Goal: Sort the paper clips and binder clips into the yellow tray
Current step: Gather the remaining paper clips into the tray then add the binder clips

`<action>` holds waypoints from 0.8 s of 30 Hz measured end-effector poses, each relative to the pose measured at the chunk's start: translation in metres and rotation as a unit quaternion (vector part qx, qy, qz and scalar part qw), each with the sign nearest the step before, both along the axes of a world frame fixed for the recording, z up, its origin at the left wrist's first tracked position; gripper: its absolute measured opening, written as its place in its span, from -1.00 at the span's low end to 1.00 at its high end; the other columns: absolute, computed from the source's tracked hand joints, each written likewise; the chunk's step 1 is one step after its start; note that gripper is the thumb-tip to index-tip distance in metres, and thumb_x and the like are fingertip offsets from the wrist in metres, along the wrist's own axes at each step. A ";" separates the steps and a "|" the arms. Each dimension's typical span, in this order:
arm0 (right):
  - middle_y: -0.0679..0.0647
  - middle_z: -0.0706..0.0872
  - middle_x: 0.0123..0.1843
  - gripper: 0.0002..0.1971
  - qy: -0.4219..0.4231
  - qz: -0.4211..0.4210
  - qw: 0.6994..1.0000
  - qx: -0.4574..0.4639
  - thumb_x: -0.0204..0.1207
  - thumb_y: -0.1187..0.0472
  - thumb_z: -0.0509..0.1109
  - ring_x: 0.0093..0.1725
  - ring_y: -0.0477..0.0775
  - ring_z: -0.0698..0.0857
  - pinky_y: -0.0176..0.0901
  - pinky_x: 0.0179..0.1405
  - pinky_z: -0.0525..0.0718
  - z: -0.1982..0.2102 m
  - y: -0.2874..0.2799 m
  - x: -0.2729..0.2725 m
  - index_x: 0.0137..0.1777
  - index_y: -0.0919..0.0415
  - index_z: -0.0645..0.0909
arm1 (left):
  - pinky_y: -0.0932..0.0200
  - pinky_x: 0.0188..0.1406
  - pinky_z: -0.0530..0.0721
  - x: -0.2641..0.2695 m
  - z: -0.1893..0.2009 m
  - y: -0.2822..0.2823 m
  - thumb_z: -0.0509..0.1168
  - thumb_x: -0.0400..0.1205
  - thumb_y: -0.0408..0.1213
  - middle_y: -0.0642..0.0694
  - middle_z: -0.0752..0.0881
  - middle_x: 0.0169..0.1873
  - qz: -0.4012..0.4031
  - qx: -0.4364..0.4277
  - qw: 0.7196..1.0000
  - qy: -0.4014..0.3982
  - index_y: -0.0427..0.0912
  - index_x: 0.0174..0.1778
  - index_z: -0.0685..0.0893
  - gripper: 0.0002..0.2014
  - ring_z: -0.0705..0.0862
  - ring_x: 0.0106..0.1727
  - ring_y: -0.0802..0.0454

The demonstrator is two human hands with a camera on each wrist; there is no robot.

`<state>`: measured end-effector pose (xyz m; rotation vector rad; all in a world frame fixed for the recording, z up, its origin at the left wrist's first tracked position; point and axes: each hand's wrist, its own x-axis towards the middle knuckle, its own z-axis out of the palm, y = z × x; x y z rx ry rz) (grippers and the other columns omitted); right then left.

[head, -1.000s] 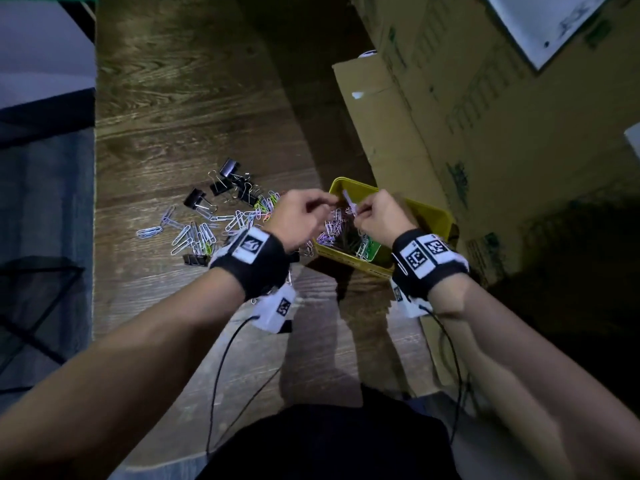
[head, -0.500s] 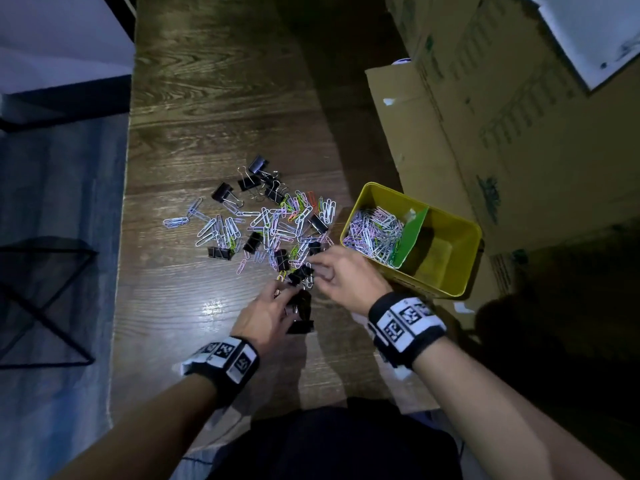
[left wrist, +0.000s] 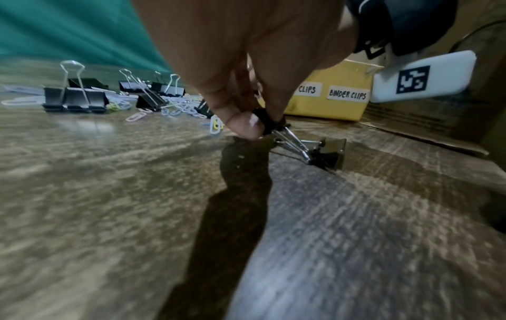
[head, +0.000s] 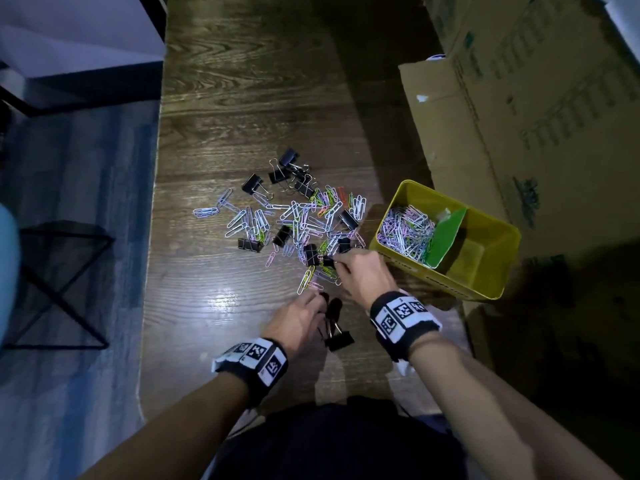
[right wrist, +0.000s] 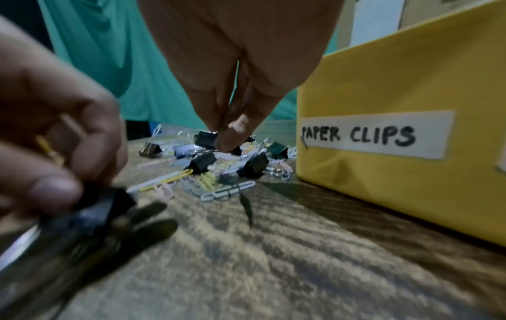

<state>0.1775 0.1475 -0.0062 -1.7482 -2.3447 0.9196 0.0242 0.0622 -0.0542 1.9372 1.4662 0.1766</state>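
Observation:
A loose pile of coloured paper clips (head: 304,220) and black binder clips (head: 252,183) lies on the wooden table. The yellow tray (head: 498,261) stands to its right, split by a green divider (head: 446,237); the left compartment holds paper clips (head: 405,230), and nothing shows in the right one. My left hand (head: 320,299) pinches a black binder clip (left wrist: 264,120) low over the table; a second binder clip (left wrist: 328,153) hangs from its wire handles and touches the wood. My right hand (head: 334,261) pinches another binder clip (right wrist: 205,138) at the pile's near edge.
Large cardboard boxes (head: 519,116) stand close behind and beside the tray. Labels on the tray's near wall read PAPER CLIPS (right wrist: 375,136) and BINDER CLIPS (left wrist: 347,95). The table's left edge (head: 152,271) drops to a blue floor with a black wire frame (head: 62,282).
Both hands left the tray and came back to the pile's near edge. The left hand took hold of a binder clip; the right hand closed its fingertips on another.

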 end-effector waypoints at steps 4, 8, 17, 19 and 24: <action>0.21 0.78 0.00 -0.76 0.029 -0.056 0.998 0.032 0.59 0.29 0.33 -0.38 -0.01 0.63 -0.38 -0.37 0.62 0.006 -0.009 0.024 0.20 0.28 0.71 | 0.02 -0.24 0.67 -0.001 0.006 0.018 0.18 0.66 -0.13 -0.08 0.59 0.09 0.013 0.023 0.999 0.023 -0.12 0.13 0.56 -0.79 0.67 -0.16 -0.08; 0.20 0.77 -0.04 -0.77 -0.031 -0.092 0.995 -0.011 0.59 0.29 0.31 -0.38 0.04 0.69 -0.23 -0.45 0.69 -0.010 -0.025 0.048 0.17 0.27 0.72 | 0.17 -0.20 0.64 -0.019 0.015 0.067 0.26 0.61 -0.15 -0.12 0.45 0.30 0.097 0.048 0.993 0.058 -0.09 0.35 0.44 -0.62 0.64 -0.12 0.03; 0.18 0.67 0.20 -0.61 -0.171 -0.126 0.970 -0.114 0.58 -0.01 0.32 0.09 0.23 0.71 -0.02 0.00 0.72 -0.002 -0.028 0.046 0.36 0.09 0.58 | 0.02 0.12 0.60 -0.017 0.013 0.103 0.26 0.61 -0.11 -0.09 0.53 0.30 -0.014 -0.004 0.992 0.128 -0.03 0.41 0.38 -0.56 0.62 0.15 -0.07; 0.10 0.61 0.23 -0.66 -0.171 -0.136 0.972 -0.091 0.59 -0.02 0.31 0.08 0.17 0.70 -0.05 -0.07 0.72 0.008 -0.024 0.040 0.30 0.07 0.62 | -0.04 0.11 0.64 -0.024 0.015 0.101 0.22 0.59 -0.03 -0.08 0.57 0.24 -0.012 0.036 0.991 0.130 -0.02 0.35 0.42 -0.59 0.59 0.15 -0.04; 0.14 0.54 0.34 -0.72 -0.067 -0.038 0.997 -0.019 0.57 0.14 0.33 0.00 0.19 0.73 -0.06 -0.07 0.73 0.020 -0.009 0.018 0.24 0.16 0.65 | 0.08 -0.15 0.63 -0.051 0.019 0.115 0.13 0.50 -0.35 -0.22 0.62 -0.10 0.278 0.033 0.935 -0.217 -0.18 -0.04 0.56 -0.83 0.64 -0.13 -0.13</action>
